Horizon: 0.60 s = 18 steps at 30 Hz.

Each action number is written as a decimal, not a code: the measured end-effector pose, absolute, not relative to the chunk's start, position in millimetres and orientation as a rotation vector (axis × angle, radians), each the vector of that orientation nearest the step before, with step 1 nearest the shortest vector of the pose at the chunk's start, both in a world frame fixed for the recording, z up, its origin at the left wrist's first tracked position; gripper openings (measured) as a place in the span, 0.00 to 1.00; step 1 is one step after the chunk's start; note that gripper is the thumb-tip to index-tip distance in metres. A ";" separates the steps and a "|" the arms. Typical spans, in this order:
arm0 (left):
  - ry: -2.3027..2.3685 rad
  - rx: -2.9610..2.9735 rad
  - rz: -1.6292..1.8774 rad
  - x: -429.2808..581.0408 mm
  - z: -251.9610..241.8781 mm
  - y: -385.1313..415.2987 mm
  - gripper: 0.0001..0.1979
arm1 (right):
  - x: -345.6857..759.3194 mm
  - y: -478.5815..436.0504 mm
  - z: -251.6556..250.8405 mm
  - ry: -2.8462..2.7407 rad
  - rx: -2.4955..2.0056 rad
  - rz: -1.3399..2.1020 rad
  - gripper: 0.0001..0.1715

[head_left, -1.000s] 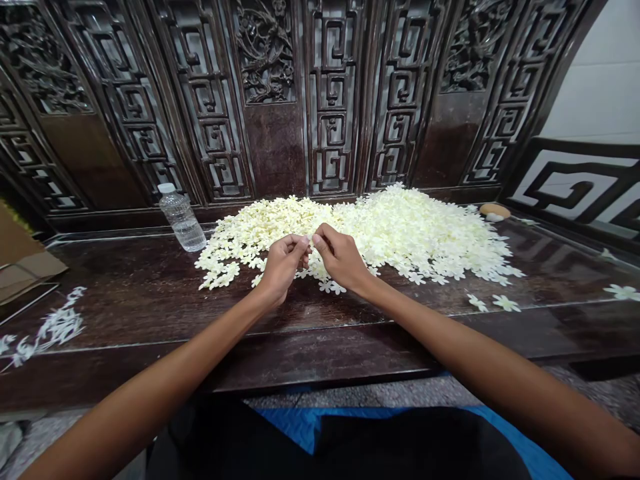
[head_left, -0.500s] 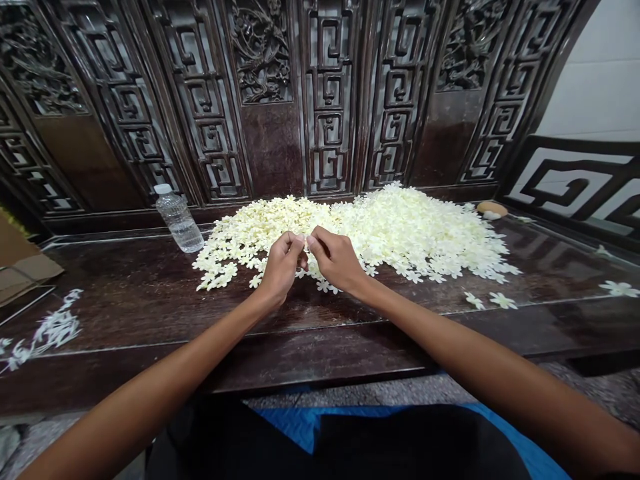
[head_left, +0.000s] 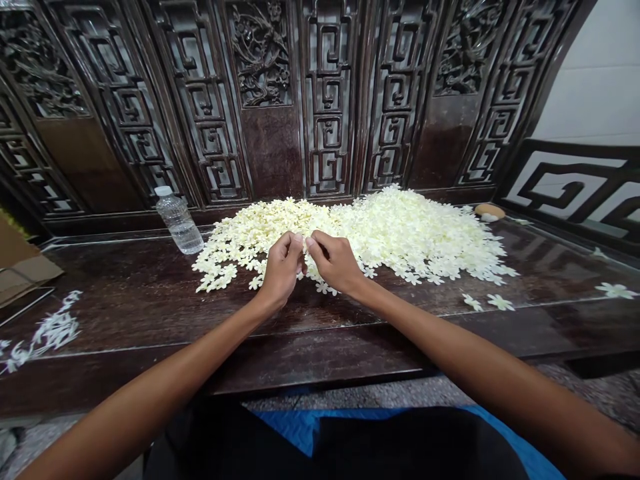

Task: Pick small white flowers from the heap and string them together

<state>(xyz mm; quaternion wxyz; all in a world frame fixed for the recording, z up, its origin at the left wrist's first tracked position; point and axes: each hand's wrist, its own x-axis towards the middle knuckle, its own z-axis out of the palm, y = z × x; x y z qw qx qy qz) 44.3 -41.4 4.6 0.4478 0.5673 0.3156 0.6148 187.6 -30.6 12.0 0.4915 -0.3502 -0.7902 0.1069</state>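
A wide heap of small cream-white flower pieces (head_left: 400, 230) lies on a dark wooden bench seat (head_left: 150, 293). My left hand (head_left: 281, 270) and my right hand (head_left: 336, 263) meet at the heap's front edge, fingertips pinched together and almost touching. Between the fingertips is one small pale flower piece (head_left: 304, 241), gripped by both hands, mostly hidden by the fingers. Loose flower pieces lie just under the hands.
A clear plastic water bottle (head_left: 176, 219) stands at the left of the heap. More white pieces (head_left: 45, 333) lie at the far left beside a brown cardboard sheet (head_left: 20, 267). Stray flowers (head_left: 487, 301) sit to the right. A carved backrest (head_left: 325, 100) rises behind.
Both hands stay pinched together at the heap's front edge; they sit slightly lower and further left in the picture, with small finger movements only.
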 end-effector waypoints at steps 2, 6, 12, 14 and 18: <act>0.749 1.393 1.530 44.4 4.5 -41.7 0.27 | 187.8 -31.0 12.5 -1.911 -0.831 0.316 0.24; 0.709 1.379 1.531 43.8 3.7 -41.8 0.26 | 187.4 -32.5 12.7 -1.903 -0.805 0.471 0.27; 0.689 1.312 1.511 44.2 6.0 -44.0 0.24 | 188.0 -33.6 12.4 -1.869 -0.807 0.465 0.21; 0.692 1.267 1.501 45.1 8.6 -45.8 0.23 | 188.4 -32.5 12.7 -1.864 -0.759 0.410 0.16; 0.719 1.158 1.482 46.2 14.3 -49.1 0.20 | 188.8 -28.8 12.6 -1.896 -0.622 0.242 0.14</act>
